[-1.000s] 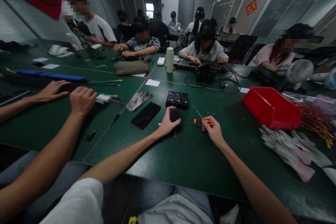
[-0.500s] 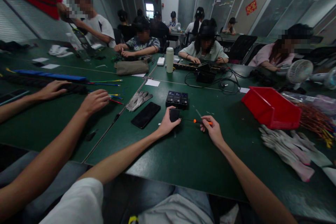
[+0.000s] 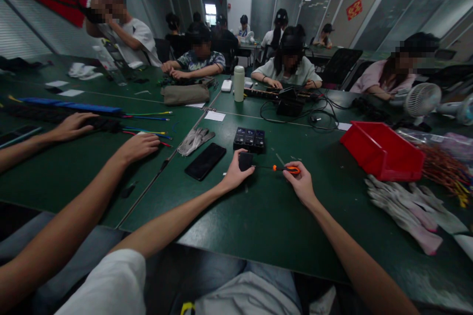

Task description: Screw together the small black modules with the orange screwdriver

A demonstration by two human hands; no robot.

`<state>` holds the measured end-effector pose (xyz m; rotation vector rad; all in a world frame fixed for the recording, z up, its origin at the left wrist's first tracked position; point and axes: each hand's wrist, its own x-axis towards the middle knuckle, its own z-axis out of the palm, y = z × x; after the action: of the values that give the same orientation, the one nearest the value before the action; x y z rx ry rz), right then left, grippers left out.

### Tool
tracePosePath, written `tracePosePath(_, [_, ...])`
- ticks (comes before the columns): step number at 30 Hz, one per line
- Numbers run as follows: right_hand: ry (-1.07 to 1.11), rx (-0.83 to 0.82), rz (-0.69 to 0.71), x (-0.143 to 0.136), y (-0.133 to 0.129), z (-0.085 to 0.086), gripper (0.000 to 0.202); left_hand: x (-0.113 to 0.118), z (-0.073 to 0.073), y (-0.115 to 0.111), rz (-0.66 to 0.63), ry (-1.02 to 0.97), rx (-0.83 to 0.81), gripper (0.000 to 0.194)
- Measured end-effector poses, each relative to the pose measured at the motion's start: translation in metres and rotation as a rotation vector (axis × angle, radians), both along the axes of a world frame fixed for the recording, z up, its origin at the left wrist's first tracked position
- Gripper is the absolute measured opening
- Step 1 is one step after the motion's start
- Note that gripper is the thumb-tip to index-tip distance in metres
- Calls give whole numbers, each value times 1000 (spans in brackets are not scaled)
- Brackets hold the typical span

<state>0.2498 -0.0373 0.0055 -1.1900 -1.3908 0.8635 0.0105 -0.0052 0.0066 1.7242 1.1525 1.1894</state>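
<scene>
My left hand is closed around a small black block above the green table. To its right, my right hand grips the orange and black handle of a screwdriver. The thin shaft points left, and its tip is at the block's right side; exact contact is too small to tell. Just behind the block sits a black case with several compartments. A black phone lies left of my left hand.
A co-worker's hands rest near colored wires at left. Gray gloves lie behind the phone. A red bin and more gloves are at right. A pale green bottle stands farther back, beside black cables.
My right fingers have shifted on the screwdriver, showing more of its orange handle. My left hand holds its place. The co-worker's nearer hand has moved slightly right and down.
</scene>
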Motion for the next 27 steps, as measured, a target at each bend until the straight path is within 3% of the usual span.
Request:
tracePosePath(8, [-66,-26,35,-2,-3,2,29,0,-1,0,-3,0,-3,54])
tracePosePath(20, [28,-37,-11,-4,-1,0,31,0,1,0,-1,6,-9,54])
tracePosePath(27, [53,-31,28,-6,-2,1,30,0,-1,0,-3,-1,-8,54])
